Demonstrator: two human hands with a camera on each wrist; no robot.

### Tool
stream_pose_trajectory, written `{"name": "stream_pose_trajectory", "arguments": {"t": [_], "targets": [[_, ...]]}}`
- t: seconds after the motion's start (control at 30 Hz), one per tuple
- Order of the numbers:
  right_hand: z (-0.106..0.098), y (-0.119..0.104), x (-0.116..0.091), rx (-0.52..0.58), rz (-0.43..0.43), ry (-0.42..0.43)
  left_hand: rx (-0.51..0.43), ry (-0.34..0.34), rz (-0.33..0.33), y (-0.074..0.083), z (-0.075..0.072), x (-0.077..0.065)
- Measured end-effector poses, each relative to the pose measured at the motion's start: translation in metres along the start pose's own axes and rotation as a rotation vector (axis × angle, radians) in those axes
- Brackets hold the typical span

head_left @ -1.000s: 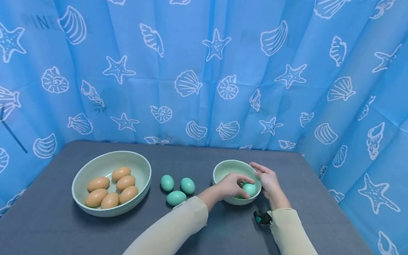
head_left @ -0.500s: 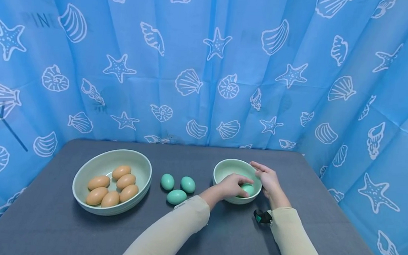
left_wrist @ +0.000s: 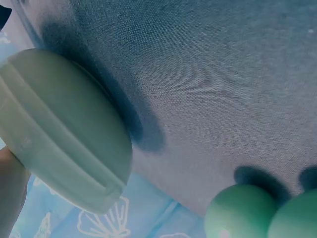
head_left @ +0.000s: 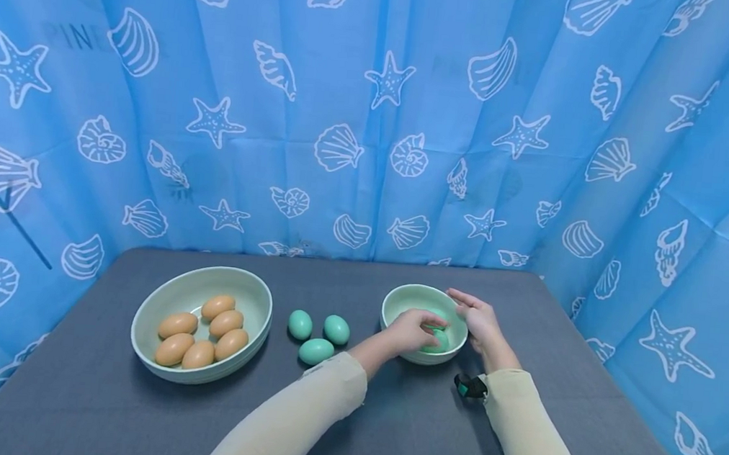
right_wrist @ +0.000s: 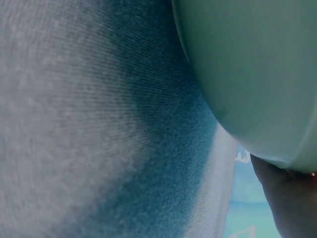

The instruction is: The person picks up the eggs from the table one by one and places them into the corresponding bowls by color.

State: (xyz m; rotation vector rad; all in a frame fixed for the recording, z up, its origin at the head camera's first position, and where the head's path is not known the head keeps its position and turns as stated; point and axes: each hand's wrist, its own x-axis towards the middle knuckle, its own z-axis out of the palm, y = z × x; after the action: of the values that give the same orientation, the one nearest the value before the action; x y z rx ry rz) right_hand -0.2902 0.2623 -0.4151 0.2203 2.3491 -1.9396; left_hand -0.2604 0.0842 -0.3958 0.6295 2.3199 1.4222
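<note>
My left hand [head_left: 410,330] reaches over the near-left rim of the small pale-green bowl [head_left: 412,298], its thumb and fingers curled round a green egg [head_left: 437,341] low inside. The egg is partly hidden by the fingers. On the bowl's right side my right hand [head_left: 481,326] holds the rim, fingers along the outside. In the left wrist view the bowl's ribbed outer wall [left_wrist: 69,124] shows with part of a hand at its edge. The right wrist view has the bowl's smooth side [right_wrist: 252,74] filling the upper right, a digit at its rim.
Left of the small bowl lie three green eggs [head_left: 316,352] close together on the grey cloth. Farther left stands a larger pale-green bowl [head_left: 157,296] holding several brown eggs [head_left: 200,355]. A black wrist device [head_left: 470,386] sits by the right sleeve. Blue shell-print curtain [head_left: 368,184] rises behind.
My left hand and the green egg have shifted slightly left, with the egg lower in the small bowl. The right hand stays at the rim.
</note>
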Motion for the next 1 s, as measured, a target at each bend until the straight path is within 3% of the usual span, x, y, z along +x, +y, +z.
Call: {"name": "stream_pose_trajectory", "arguments": {"t": [0.27,0.57,0.8,1.0], "targets": [[-0.002,-0.003,0.008,-0.055,-0.014,-0.075,-0.164,0.11,0.04,-0.013,-0.016,-0.019],[-0.007,-0.005,0.022,-0.049,0.008,-0.152,-0.209,0.216,0.08,-0.024,-0.04,-0.052],[-0.007,-0.008,0.031,-0.115,-0.036,-0.206,-0.217,0.26,0.01,-0.034,-0.063,-0.081],[-0.005,-0.007,0.03,-0.126,-0.038,-0.188,-0.225,0.306,0.006,-0.04,-0.075,-0.101]]}}
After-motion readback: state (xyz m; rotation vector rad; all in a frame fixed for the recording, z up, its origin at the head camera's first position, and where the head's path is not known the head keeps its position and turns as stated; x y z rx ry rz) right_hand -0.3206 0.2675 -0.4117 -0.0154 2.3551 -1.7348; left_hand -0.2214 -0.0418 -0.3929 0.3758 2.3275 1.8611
